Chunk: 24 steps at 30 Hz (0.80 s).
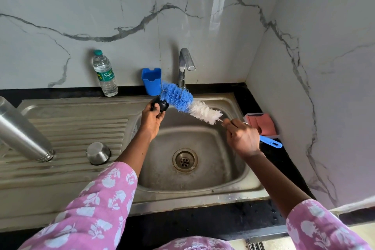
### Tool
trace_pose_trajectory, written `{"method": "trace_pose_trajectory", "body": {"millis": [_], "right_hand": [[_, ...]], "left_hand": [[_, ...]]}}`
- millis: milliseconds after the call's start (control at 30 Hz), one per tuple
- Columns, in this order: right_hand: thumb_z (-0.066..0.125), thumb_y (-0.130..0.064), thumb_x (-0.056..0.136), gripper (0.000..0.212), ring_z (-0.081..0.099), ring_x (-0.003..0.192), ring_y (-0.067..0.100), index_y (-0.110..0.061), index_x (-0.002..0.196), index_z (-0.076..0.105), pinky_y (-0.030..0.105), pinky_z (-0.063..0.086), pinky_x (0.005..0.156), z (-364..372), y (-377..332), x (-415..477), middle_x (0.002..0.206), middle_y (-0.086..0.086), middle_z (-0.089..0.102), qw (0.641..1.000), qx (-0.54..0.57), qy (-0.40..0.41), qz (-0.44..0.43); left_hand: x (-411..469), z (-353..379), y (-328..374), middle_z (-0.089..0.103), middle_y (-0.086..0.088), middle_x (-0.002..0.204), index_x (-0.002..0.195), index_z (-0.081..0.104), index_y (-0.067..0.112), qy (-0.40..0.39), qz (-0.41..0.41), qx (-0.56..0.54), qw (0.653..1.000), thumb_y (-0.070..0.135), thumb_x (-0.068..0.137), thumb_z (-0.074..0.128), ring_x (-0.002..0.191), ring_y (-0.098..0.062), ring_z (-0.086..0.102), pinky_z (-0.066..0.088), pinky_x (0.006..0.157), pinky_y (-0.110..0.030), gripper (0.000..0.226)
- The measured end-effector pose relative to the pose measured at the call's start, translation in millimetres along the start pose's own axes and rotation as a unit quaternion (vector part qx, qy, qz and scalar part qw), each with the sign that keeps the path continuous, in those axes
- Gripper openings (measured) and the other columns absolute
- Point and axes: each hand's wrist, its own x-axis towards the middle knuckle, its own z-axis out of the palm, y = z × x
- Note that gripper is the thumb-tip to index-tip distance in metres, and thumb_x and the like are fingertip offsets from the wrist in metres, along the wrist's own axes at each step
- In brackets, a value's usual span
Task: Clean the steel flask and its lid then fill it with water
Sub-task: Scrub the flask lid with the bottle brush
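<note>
Pink floral sleeves reach out over the steel sink; at 12 o'clock from the drain, the left hand has its fingers curled tight around the black flask lid, and the right hand, at 2 o'clock, is closed around the bottle brush, whose blue bristles touch the lid. The steel flask stands mouth-down on the drainboard at 9 o'clock, a steel cup inverted beside it.

Steel flask cut by left edge; brush tip hidden behind lid.
</note>
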Motion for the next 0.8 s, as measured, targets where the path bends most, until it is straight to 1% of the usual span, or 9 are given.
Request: {"method": "trace_pose_trajectory", "body": {"millis": [100,200,267,333,467,567,633,700,800], "right_hand": [[0.041,-0.012,0.080,0.031,0.054,0.040,0.026,-0.016,0.072,0.071,0.020,0.031,0.032,0,1,-4,0.056,0.002,0.056,1.000,0.007,-0.004,0.004],[0.041,-0.013,0.081,0.030,0.054,0.040,0.025,-0.016,0.073,0.070,0.020,0.030,0.032,1,-2,-1,0.056,0.001,0.056,1.000,0.007,-0.009,0.010],[0.041,-0.015,0.082,0.031,0.053,0.039,0.025,-0.016,0.074,0.071,0.019,0.029,0.032,2,-3,1,0.056,0.001,0.056,1.000,0.005,-0.008,0.009],[0.041,-0.015,0.083,0.031,0.053,0.039,0.025,-0.015,0.075,0.072,0.019,0.029,0.032,2,-2,-1,0.056,0.001,0.055,1.000,0.008,-0.005,0.005],[0.042,-0.013,0.081,0.030,0.051,0.037,0.024,-0.014,0.076,0.072,0.019,0.028,0.032,-2,3,-6,0.055,0.002,0.054,1.000,0.003,0.001,-0.012],[0.043,-0.013,0.081,0.030,0.051,0.037,0.025,-0.013,0.076,0.072,0.018,0.028,0.032,-3,2,-4,0.055,0.002,0.055,1.000,-0.001,0.004,-0.007],[0.043,-0.014,0.081,0.029,0.052,0.038,0.025,-0.014,0.077,0.072,0.019,0.028,0.032,-2,0,-1,0.056,0.002,0.056,1.000,-0.009,0.000,-0.004],[0.043,-0.014,0.081,0.029,0.053,0.039,0.024,-0.014,0.078,0.072,0.020,0.029,0.032,-1,-1,0,0.057,0.002,0.056,1.000,-0.013,-0.001,-0.011],[0.043,-0.012,0.081,0.030,0.052,0.039,0.024,-0.013,0.080,0.073,0.019,0.028,0.033,-4,3,-5,0.058,0.002,0.056,1.000,-0.010,0.007,-0.028]], "left_hand": [[-1,-4,2,0.046,-0.021,0.136,0.135,0.042,0.001,0.004,-0.008,-0.024,1.000,-0.003,0.098,0.039,0.113,-0.026,0.051,0.048,0.084,-0.024,0.038],[-8,0,-3,0.050,-0.016,0.125,0.137,0.041,0.000,-0.024,-0.028,-0.008,0.999,-0.004,0.098,0.038,0.098,-0.017,0.057,0.048,0.085,-0.026,0.039],[-10,3,-5,0.054,-0.012,0.117,0.137,0.041,-0.001,-0.033,-0.034,-0.008,0.999,-0.004,0.098,0.038,0.094,-0.015,0.057,0.048,0.085,-0.026,0.039],[-9,3,-3,0.057,-0.008,0.109,0.136,0.041,-0.001,-0.029,-0.030,-0.031,0.999,-0.001,0.098,0.039,0.095,-0.016,0.058,0.048,0.084,-0.027,0.038],[-5,-4,5,0.057,-0.008,0.107,0.126,0.047,0.003,-0.012,-0.022,-0.081,0.996,-0.001,0.097,0.040,0.097,-0.019,0.058,0.049,0.085,-0.029,0.031],[-9,-1,2,0.058,-0.008,0.107,0.112,0.054,0.006,-0.034,-0.033,-0.065,0.997,-0.001,0.097,0.040,0.098,-0.019,0.058,0.049,0.085,-0.028,0.022],[-12,4,-1,0.058,-0.007,0.107,0.104,0.056,0.011,-0.051,-0.038,-0.045,0.997,-0.001,0.097,0.040,0.098,-0.018,0.058,0.049,0.086,-0.028,0.021],[-13,6,-1,0.058,-0.007,0.108,0.102,0.056,0.012,-0.049,-0.035,-0.047,0.997,-0.001,0.097,0.040,0.098,-0.018,0.058,0.049,0.086,-0.028,0.021],[-9,2,4,0.058,-0.009,0.108,0.102,0.056,0.012,-0.031,-0.026,-0.084,0.996,0.000,0.097,0.039,0.098,-0.019,0.058,0.050,0.084,-0.028,0.021]]}}
